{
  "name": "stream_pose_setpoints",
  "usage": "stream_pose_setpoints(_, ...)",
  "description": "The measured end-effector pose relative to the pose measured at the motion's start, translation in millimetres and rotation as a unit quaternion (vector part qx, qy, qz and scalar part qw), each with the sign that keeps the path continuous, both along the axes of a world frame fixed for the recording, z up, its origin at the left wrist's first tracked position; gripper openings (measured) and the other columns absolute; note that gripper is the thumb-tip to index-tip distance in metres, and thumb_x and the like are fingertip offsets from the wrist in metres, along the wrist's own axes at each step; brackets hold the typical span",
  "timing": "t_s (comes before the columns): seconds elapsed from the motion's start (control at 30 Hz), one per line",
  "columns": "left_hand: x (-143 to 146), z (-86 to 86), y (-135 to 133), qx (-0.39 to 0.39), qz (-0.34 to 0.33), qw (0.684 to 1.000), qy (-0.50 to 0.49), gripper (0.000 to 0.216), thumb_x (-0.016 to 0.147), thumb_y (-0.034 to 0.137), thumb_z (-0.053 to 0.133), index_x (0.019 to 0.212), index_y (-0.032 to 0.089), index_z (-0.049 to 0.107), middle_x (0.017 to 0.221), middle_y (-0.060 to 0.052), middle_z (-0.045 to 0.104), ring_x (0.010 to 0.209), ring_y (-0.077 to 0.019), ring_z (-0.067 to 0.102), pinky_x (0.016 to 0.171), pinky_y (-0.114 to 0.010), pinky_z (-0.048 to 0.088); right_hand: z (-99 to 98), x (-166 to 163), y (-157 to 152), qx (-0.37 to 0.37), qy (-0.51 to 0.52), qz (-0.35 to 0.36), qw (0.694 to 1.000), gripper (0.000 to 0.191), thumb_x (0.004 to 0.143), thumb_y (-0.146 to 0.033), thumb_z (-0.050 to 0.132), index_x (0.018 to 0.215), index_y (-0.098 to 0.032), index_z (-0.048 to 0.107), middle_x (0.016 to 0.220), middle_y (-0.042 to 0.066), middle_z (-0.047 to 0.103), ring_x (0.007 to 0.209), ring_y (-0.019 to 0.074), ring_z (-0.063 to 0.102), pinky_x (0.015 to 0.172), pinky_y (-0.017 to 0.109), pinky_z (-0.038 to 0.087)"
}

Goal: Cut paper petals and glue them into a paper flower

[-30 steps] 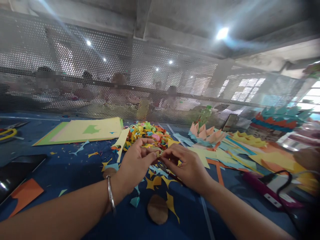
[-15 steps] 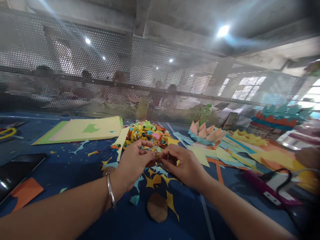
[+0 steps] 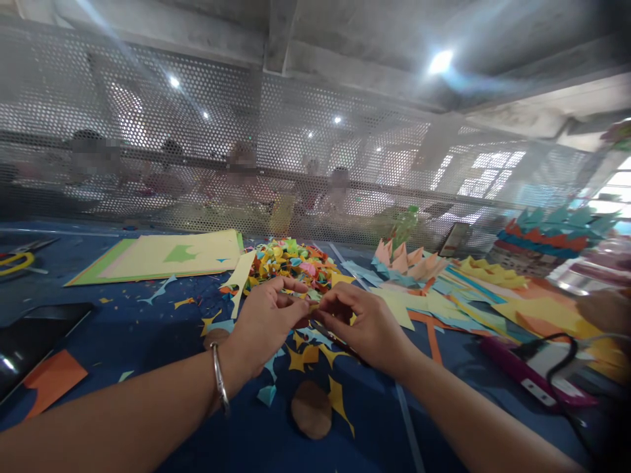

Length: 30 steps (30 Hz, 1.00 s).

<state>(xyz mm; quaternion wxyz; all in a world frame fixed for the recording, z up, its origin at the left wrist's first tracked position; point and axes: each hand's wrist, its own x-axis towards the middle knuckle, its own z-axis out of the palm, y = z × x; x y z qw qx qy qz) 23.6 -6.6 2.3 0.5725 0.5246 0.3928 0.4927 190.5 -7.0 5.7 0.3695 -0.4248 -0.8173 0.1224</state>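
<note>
Pinching a small yellow paper piece (image 3: 314, 305) between the fingertips, the left hand (image 3: 266, 320) and right hand (image 3: 369, 323) almost meet above the blue worktop (image 3: 246, 430); fingers hide most of its shape. Their pose barely differs from a second ago. At twelve o'clock, a heap of scraps (image 3: 288, 258) sits partly behind the hands. A brown disc (image 3: 311, 410) lies at six, paper sheets (image 3: 148, 261) at ten, a peach crown (image 3: 404, 263) at two.

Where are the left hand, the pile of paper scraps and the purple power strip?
Left hand (image 3: 263, 320): head view, on the middle of the hand.
Pile of paper scraps (image 3: 288, 264): head view, on the middle of its visible heap.
Purple power strip (image 3: 515, 375): head view, on its near side.
</note>
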Motion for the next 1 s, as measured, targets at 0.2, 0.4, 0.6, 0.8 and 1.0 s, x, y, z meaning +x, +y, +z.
stream_pose_setpoints(0.2,-1.7,3.0,-0.2,0.026,-0.005,0.999,0.036,0.022,0.069,0.023,0.064,0.089,0.015,0.056,0.067,-0.004,0.069,0.066,-0.0169,0.066,0.071,-0.033,0.052,2.8,-1.3,-2.1,-0.006,0.01,-0.006,1.0,0.009,0.078,-0.025,0.061,0.073,-0.019,0.057,0.067,-0.001,0.053,0.055,0.0105,0.048,0.051,0.023,0.039)
stream_pose_setpoints(0.4,-4.7,1.8,1.7,0.051,-0.017,0.995,0.088,0.023,0.07,0.024,0.062,0.091,0.016,0.057,0.068,-0.005,0.069,0.066,-0.0188,0.066,0.068,-0.033,0.051,4.0,-1.4,-3.2,-0.017,0.003,-0.001,1.0,0.009,0.078,-0.024,0.061,0.072,-0.019,0.056,0.067,-0.002,0.052,0.054,0.0097,0.046,0.05,0.023,0.038)
stream_pose_setpoints(0.6,-8.0,-0.2,5.4,0.068,-0.041,0.99,0.117,0.023,0.071,0.024,0.06,0.093,0.016,0.056,0.069,-0.006,0.069,0.068,-0.0204,0.067,0.066,-0.033,0.05,3.6,-0.5,-3.1,-0.038,0.006,0.031,0.999,0.011,0.079,-0.022,0.06,0.07,-0.019,0.055,0.065,-0.002,0.05,0.055,0.0102,0.046,0.05,0.023,0.038)
stream_pose_setpoints(0.8,-5.8,1.0,5.0,0.054,-0.068,0.993,0.076,0.027,0.07,0.018,0.061,0.096,0.016,0.054,0.073,-0.005,0.068,0.073,-0.0183,0.065,0.073,-0.033,0.048,2.2,2.3,-3.3,-0.051,0.01,0.044,0.998,0.015,0.083,-0.029,0.057,0.072,-0.019,0.056,0.064,-0.002,0.05,0.055,0.0104,0.046,0.05,0.023,0.038)
stream_pose_setpoints(1.0,-4.9,0.4,5.0,0.074,-0.083,0.993,0.047,0.044,0.065,0.012,0.067,0.104,0.018,0.047,0.078,-0.002,0.065,0.072,-0.0149,0.062,0.07,-0.029,0.045,2.4,4.6,0.5,-0.038,0.008,0.027,0.999,0.017,0.084,-0.033,0.055,0.074,-0.019,0.057,0.067,0.0,0.054,0.059,0.0117,0.048,0.052,0.025,0.039)
